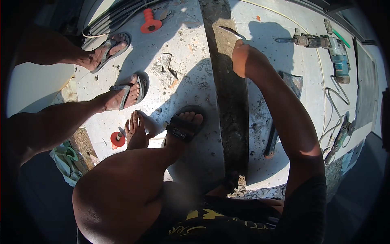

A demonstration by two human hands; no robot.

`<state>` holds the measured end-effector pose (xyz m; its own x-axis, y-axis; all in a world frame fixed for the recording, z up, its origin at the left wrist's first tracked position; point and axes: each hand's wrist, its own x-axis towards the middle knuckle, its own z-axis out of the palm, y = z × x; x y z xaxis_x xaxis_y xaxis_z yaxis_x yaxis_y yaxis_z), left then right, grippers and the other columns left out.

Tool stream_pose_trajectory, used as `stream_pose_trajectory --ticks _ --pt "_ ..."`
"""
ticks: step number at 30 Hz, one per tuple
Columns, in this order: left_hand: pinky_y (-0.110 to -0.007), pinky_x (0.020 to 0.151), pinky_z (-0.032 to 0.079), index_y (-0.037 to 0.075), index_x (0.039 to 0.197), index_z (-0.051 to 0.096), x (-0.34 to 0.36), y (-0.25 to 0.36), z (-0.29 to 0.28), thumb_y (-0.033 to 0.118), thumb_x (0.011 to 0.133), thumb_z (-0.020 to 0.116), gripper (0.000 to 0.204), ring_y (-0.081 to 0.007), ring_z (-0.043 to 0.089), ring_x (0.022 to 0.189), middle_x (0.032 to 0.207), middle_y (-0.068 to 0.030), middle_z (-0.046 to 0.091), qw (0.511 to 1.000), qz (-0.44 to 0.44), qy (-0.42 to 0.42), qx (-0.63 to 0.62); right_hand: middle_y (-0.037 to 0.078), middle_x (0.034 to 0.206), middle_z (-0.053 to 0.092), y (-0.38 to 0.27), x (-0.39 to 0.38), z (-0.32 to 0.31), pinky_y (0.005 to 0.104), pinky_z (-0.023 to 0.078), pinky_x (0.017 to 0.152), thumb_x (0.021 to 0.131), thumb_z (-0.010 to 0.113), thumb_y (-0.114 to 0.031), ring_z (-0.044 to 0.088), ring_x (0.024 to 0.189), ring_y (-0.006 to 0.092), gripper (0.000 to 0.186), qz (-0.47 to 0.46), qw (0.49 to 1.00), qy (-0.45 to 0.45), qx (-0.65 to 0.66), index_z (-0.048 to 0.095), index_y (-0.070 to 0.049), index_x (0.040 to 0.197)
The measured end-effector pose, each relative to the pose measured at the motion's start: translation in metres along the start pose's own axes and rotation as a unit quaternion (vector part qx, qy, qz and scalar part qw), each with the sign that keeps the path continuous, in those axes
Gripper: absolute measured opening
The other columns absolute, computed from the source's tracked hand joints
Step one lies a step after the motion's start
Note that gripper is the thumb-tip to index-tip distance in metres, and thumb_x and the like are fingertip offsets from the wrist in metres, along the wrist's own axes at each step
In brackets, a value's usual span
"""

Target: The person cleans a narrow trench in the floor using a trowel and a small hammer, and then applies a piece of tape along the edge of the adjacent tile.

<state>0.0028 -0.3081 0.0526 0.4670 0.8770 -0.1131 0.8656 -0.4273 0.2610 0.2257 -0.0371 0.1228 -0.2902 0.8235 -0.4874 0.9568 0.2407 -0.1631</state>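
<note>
In my closed right hand [245, 61] is a tool with a pale handle and a narrow metal blade [231, 31], held over a dark dirt-filled trench [229, 101] cut through the light slab [174, 36]. My left hand [136, 130] rests on the slab beside my sandaled foot [191, 120], fingers spread, holding nothing. Just left of it lies a red round guard [118, 139] with a metal shank in it. Partly under my right forearm is a broad metal-headed tool [292, 85] with a black handle.
A person's bare legs and sandaled feet [130, 93] stand at left. A red-guarded chisel [150, 22] lies at the back. At right lie a demolition hammer [339, 61] and an angle grinder [341, 134] with cables. Broken chips and rubble [164, 67] dot the slab.
</note>
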Motion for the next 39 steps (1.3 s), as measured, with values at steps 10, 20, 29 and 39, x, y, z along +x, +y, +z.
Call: stream_pose_trajectory --ticks 10,20,29,39 --pt "-0.052 0.109 0.042 0.007 0.143 0.045 -0.005 0.001 -0.002 0.008 0.090 0.052 0.055 -0.0382 0.055 0.125 0.131 -0.0210 0.056 1.000 0.004 -0.005 0.023 0.023 0.098 0.074 -0.020 0.017 0.007 0.0491 0.058 0.076 0.075 0.072 -0.005 0.073 0.095 0.0382 0.050 -0.051 0.984 -0.125 -0.113 0.062 0.005 0.122" --pt "-0.053 0.107 0.043 0.010 0.144 0.044 0.001 0.005 -0.003 0.010 0.089 0.055 0.056 -0.0395 0.055 0.123 0.132 -0.0195 0.055 0.999 0.020 0.030 0.014 0.022 0.090 0.069 -0.005 -0.018 0.093 0.0414 0.057 0.053 0.101 0.055 -0.033 0.071 0.066 0.0289 0.049 0.074 0.879 -0.091 0.461 0.047 0.007 0.128" --pt "-0.053 0.109 0.042 0.011 0.143 0.045 -0.002 0.004 0.008 0.011 0.092 0.051 0.052 -0.0387 0.054 0.126 0.136 -0.0196 0.054 0.999 0.007 0.002 0.044 0.023 0.117 0.065 0.011 0.028 0.063 0.0471 0.056 0.081 0.103 0.043 -0.020 0.063 0.102 0.0361 0.037 0.096 0.896 -0.080 0.427 0.059 0.002 0.128" --pt "-0.051 0.109 0.042 0.010 0.144 0.045 -0.001 0.006 0.004 0.010 0.095 0.047 0.049 -0.0388 0.055 0.128 0.138 -0.0200 0.056 0.999 -0.002 -0.014 0.040 0.028 0.105 0.070 0.018 0.039 0.072 0.0470 0.056 0.085 0.101 0.050 -0.031 0.073 0.087 0.0373 0.055 0.044 0.934 -0.059 0.351 0.039 0.001 0.144"
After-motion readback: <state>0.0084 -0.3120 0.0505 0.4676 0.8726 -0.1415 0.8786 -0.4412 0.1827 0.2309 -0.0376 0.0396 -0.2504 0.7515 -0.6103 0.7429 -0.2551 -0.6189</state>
